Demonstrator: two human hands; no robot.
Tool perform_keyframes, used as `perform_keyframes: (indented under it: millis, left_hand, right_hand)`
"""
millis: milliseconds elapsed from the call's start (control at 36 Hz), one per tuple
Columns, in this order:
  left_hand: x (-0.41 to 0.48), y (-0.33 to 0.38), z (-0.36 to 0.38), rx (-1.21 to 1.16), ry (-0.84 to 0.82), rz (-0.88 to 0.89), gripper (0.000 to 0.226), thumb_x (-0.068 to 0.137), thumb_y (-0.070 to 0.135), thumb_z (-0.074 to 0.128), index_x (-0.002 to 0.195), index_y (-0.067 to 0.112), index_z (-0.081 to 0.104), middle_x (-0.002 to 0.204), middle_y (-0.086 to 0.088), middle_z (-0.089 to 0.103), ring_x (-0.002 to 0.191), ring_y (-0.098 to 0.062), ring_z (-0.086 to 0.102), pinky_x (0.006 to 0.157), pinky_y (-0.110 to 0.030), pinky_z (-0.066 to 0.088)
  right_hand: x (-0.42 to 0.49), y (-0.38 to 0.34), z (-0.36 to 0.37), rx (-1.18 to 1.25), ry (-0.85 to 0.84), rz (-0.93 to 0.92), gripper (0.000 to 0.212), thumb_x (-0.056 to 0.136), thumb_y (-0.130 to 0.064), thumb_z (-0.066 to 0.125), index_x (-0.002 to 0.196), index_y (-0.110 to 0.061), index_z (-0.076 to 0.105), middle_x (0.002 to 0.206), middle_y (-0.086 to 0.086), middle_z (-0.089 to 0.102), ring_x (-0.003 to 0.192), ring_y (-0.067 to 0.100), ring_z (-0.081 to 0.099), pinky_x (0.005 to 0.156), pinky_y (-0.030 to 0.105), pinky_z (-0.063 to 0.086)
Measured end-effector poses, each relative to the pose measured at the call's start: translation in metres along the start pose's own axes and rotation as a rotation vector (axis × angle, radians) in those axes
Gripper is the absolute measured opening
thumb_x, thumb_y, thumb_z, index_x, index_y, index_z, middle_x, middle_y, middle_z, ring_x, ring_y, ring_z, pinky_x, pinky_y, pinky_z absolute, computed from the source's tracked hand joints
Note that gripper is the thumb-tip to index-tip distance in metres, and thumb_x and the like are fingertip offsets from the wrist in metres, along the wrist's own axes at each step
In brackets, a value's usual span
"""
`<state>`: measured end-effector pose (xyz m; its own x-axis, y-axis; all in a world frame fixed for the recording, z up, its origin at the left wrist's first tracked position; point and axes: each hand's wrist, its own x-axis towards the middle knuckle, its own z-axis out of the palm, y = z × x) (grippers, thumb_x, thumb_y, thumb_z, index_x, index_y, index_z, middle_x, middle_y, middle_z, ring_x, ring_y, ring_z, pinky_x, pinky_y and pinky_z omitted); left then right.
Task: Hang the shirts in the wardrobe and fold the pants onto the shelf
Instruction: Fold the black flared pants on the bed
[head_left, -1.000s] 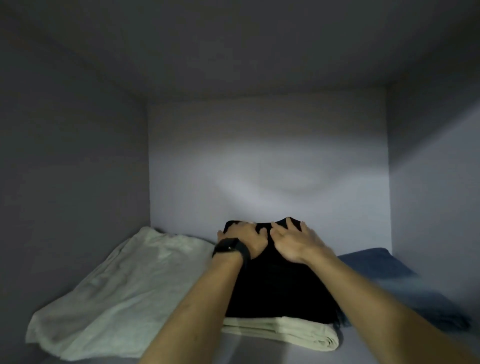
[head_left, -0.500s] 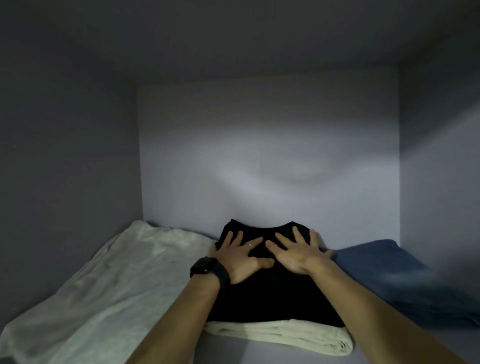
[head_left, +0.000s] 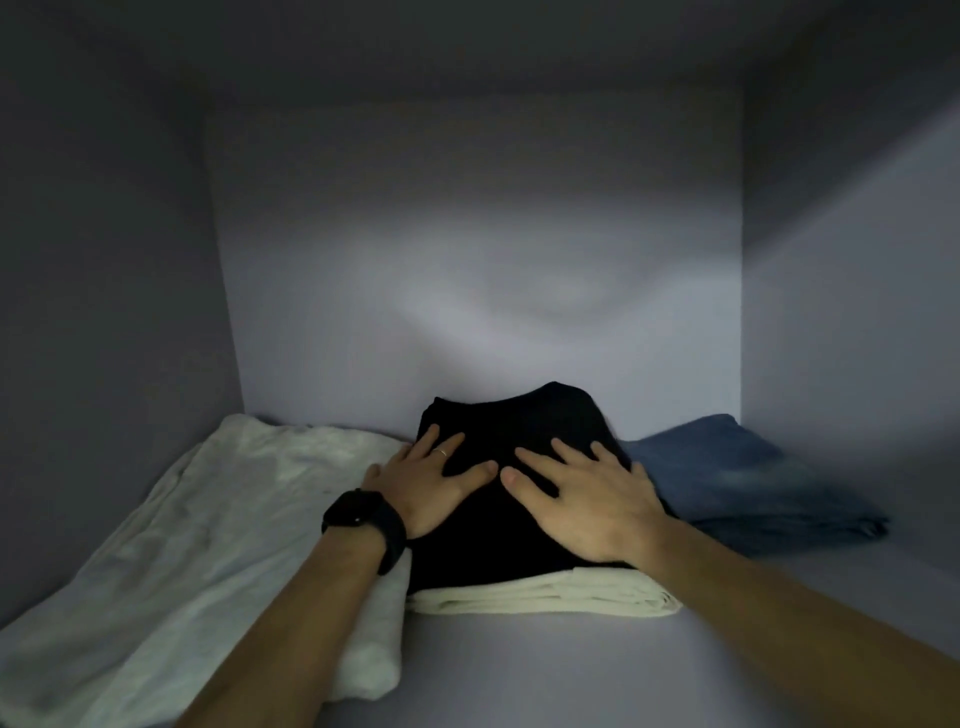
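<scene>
Folded black pants (head_left: 514, 421) lie on top of a folded cream garment (head_left: 545, 597) in the middle of the wardrobe shelf (head_left: 571, 670). My left hand (head_left: 431, 483), with a black watch on its wrist and a ring on one finger, rests flat on the left part of the black pants, fingers spread. Beside it my right hand (head_left: 587, 499) lies flat on the right part, fingers apart. Neither hand grips the cloth.
A pale green folded garment (head_left: 197, 535) covers the shelf's left side. Folded blue jeans (head_left: 737, 478) lie at the right, against the back wall. The compartment's side walls, back wall and ceiling close it in; it is dim.
Both hands have slid back toward me along the black pants, from its far edge to its middle, and their fingers have spread flat.
</scene>
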<state>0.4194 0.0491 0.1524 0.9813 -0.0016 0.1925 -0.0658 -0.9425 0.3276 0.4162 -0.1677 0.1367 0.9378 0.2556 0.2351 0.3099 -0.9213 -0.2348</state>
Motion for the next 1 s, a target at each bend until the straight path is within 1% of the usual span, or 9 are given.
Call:
perform_keyframes:
  millis: [111,194,306,389,444,500,639,861,1000]
  left_hand:
    - [0.0,-0.001,0.003,-0.015,-0.012,0.001,0.108,0.06,0.101,0.02,0.155,0.05,0.014,0.166,0.02,-0.001,0.153,-0.016,0.012,0.122,-0.052,0.01]
    - [0.001,0.002,-0.001,-0.033,-0.006,0.0,0.098,0.07,0.096,0.027,0.155,0.048,0.017,0.166,0.019,0.002,0.153,-0.017,0.016,0.121,-0.052,0.013]
    - [-0.005,0.006,-0.005,-0.042,0.071,0.027,0.076,0.089,0.08,0.031,0.155,0.043,0.025,0.166,0.017,0.009,0.15,-0.017,0.023,0.122,-0.046,0.018]
    - [-0.024,0.011,-0.006,-0.055,0.136,0.039,0.06,0.101,0.064,0.023,0.155,0.038,0.031,0.166,0.012,0.017,0.149,-0.017,0.027,0.121,-0.036,0.021]
    - [-0.041,0.018,-0.006,-0.064,0.139,0.057,0.057,0.104,0.057,0.017,0.155,0.037,0.032,0.165,0.009,0.02,0.149,-0.017,0.026,0.122,-0.035,0.02]
    - [-0.063,0.023,-0.007,-0.067,0.159,0.081,0.055,0.105,0.054,0.017,0.155,0.036,0.032,0.165,0.006,0.023,0.149,-0.018,0.025,0.123,-0.038,0.02]
    - [-0.125,0.023,-0.002,0.015,0.259,0.106,0.057,0.102,0.051,0.038,0.156,0.035,0.028,0.165,0.004,0.022,0.149,-0.021,0.024,0.121,-0.041,0.023]
    - [-0.254,0.034,0.027,0.0,0.3,0.007,0.058,0.099,0.046,0.048,0.153,0.034,0.034,0.16,0.003,0.032,0.145,-0.021,0.029,0.119,-0.043,0.027]
    - [-0.347,0.039,0.057,0.006,0.397,-0.073,0.053,0.099,0.05,0.046,0.151,0.037,0.038,0.159,0.008,0.034,0.146,-0.019,0.03,0.119,-0.045,0.025]
  right_hand:
    - [-0.002,-0.003,0.003,0.022,0.015,0.018,0.084,0.072,-0.095,-0.003,0.149,-0.064,0.009,0.167,-0.016,0.012,0.155,0.028,0.007,0.121,0.06,0.009]
    - [-0.004,-0.006,0.003,0.035,0.05,0.03,0.084,0.075,-0.093,0.0,0.151,-0.061,0.017,0.166,-0.015,0.019,0.154,0.026,0.012,0.122,0.056,0.013]
    - [-0.014,-0.012,0.006,0.0,0.159,0.064,0.068,0.093,-0.077,0.007,0.152,-0.052,0.028,0.164,-0.009,0.029,0.151,0.025,0.021,0.121,0.051,0.014]
    - [-0.031,-0.014,0.0,-0.017,0.175,0.064,0.058,0.102,-0.063,0.009,0.155,-0.046,0.028,0.164,-0.002,0.03,0.15,0.024,0.023,0.121,0.046,0.013]
    - [-0.045,-0.012,-0.007,0.001,0.171,0.064,0.055,0.104,-0.058,0.012,0.156,-0.045,0.027,0.165,-0.001,0.027,0.151,0.024,0.02,0.122,0.045,0.012]
    - [-0.062,-0.01,-0.015,0.012,0.169,0.05,0.052,0.105,-0.055,0.021,0.156,-0.046,0.026,0.166,-0.002,0.025,0.152,0.024,0.018,0.124,0.045,0.012]
    - [-0.12,-0.004,-0.026,0.121,0.255,-0.051,0.049,0.104,-0.049,0.04,0.153,-0.047,0.033,0.164,-0.007,0.028,0.152,0.021,0.018,0.124,0.043,0.018]
    - [-0.23,0.014,-0.013,0.298,0.443,-0.245,0.043,0.1,-0.045,0.053,0.143,-0.044,0.052,0.156,-0.014,0.041,0.148,0.012,0.024,0.118,0.022,0.014]
    - [-0.293,0.016,0.02,0.415,0.475,-0.336,0.045,0.097,-0.052,0.048,0.14,-0.042,0.056,0.15,-0.018,0.044,0.146,0.012,0.029,0.118,0.025,0.017]
